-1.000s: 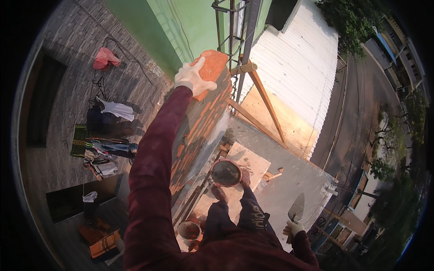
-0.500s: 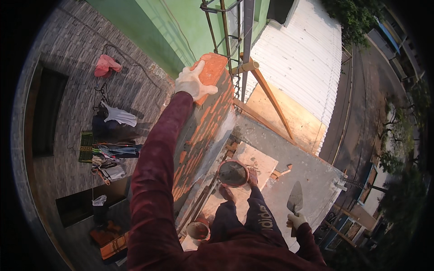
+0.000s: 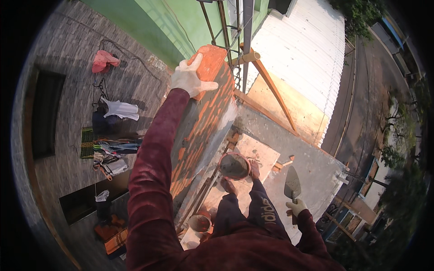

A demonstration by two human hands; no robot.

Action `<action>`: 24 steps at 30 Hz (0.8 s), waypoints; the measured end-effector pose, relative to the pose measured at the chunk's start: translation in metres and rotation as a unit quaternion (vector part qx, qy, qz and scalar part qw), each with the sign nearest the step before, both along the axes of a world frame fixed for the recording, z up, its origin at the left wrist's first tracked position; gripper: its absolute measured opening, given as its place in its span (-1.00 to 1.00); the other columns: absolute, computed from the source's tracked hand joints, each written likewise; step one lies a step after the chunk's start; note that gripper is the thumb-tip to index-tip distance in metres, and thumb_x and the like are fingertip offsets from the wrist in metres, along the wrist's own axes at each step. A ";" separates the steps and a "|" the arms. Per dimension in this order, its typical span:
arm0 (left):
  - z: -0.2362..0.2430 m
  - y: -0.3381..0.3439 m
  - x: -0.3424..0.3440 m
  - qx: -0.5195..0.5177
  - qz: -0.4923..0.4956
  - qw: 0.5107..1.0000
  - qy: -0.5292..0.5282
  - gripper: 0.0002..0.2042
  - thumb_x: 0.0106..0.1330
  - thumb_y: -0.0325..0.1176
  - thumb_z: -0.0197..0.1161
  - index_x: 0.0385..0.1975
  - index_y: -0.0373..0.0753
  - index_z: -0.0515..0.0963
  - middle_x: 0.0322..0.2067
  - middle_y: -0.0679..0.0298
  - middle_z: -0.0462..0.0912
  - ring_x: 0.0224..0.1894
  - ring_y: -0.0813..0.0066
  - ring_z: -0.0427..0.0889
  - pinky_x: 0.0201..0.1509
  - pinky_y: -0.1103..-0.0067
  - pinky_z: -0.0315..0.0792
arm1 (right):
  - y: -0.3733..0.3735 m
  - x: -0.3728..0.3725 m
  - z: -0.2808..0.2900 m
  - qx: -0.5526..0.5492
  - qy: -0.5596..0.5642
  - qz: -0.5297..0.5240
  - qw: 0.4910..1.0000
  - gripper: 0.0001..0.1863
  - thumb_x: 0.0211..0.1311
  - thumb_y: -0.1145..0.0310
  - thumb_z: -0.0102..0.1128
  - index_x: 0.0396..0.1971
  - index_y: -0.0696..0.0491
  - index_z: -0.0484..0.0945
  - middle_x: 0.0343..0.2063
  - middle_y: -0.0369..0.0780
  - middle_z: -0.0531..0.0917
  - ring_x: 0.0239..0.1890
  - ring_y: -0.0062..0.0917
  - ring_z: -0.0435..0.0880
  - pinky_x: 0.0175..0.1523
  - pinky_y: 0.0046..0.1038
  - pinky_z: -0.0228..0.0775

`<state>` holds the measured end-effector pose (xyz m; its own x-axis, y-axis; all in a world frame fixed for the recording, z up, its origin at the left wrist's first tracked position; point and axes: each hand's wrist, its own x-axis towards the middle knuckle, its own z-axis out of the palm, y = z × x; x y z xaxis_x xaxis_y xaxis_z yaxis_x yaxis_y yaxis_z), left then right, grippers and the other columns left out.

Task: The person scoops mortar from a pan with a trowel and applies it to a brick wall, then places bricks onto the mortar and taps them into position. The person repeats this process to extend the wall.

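My left hand (image 3: 187,79), in a pale glove, grips an orange-red brick (image 3: 211,62) at the far end of a brick wall's top, its thumb stretched along the near side. Grey mortar shows between the courses of the brick wall (image 3: 199,126). Low on the right, my gloved right hand (image 3: 296,207) is closed round the handle of a pointed trowel (image 3: 292,183). The trowel's blade points away from me and has grey smears on it. Beside my bare feet stands a bucket of grey mortar (image 3: 234,165).
Steel rebar (image 3: 221,22) and a wooden brace (image 3: 273,90) rise past the wall's far end. A second bucket (image 3: 199,222) stands by my left leg. The concrete slab (image 3: 312,167) ends at an edge above a street. Laundry (image 3: 120,109) hangs lower left.
The view has shifted slightly. My left hand stays on the brick, its grip little altered. The trowel in my right hand sits slightly higher in the picture.
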<state>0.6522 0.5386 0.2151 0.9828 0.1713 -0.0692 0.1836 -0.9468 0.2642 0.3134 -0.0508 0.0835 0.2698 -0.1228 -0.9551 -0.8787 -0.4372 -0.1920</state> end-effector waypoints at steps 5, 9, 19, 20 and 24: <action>-0.002 0.015 0.004 -0.026 0.014 0.999 0.026 -0.05 0.17 0.33 0.36 0.55 0.07 0.20 0.38 -0.08 0.31 0.36 0.01 0.44 0.40 0.27 0.38 | 0.064 0.073 0.065 -0.001 -0.027 0.090 0.996 -0.53 0.18 0.27 0.34 -0.01 0.24 0.48 -0.44 -0.08 0.66 -0.66 -0.39 0.67 -0.53 -0.34 0.54; 0.009 0.020 -0.003 -0.051 -0.010 0.995 0.083 -0.19 0.36 0.23 0.23 0.56 0.06 0.18 0.41 0.00 0.29 0.33 0.09 0.48 0.40 0.32 0.37 | 0.119 0.140 0.124 0.038 -0.343 0.270 0.899 -0.35 0.16 0.35 0.28 0.26 0.20 0.36 -0.14 0.13 0.66 -0.19 -0.02 0.74 -0.12 -0.18 0.60; 0.002 0.028 -0.007 -0.052 0.016 0.994 0.096 -0.14 0.29 0.33 0.18 0.58 0.28 0.06 0.53 0.09 0.15 0.48 0.05 0.31 0.51 0.23 0.27 | 0.323 0.356 0.223 -0.076 -0.602 0.506 0.613 -0.45 0.41 0.29 0.14 0.33 0.12 0.32 -0.06 0.15 0.65 -0.09 0.06 0.73 -0.02 -0.08 0.61; 0.006 0.025 -0.004 -0.049 0.015 0.994 0.101 -0.14 0.30 0.33 0.17 0.58 0.28 0.06 0.52 0.09 0.16 0.48 0.05 0.31 0.51 0.23 0.27 | 0.334 0.371 0.216 -0.074 -0.616 0.503 0.601 -0.48 0.43 0.26 0.10 0.31 0.11 0.33 -0.09 0.14 0.67 -0.09 0.06 0.73 -0.01 -0.07 0.61; 0.013 0.016 -0.008 -0.035 0.019 0.995 0.093 -0.15 0.30 0.34 0.15 0.58 0.29 0.06 0.51 0.10 0.19 0.47 0.07 0.33 0.51 0.26 0.28 | 0.368 0.404 0.176 -0.076 -0.604 0.537 0.584 -0.56 0.51 0.18 -0.01 0.24 0.10 0.40 -0.16 0.09 0.73 -0.08 0.03 0.74 0.03 -0.06 0.59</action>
<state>0.6440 0.5543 0.2282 0.9445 0.1973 -0.2628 0.2717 -0.9186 0.2870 0.7173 0.3176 0.2599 0.7347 0.6783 0.0112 0.6544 -0.7042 -0.2754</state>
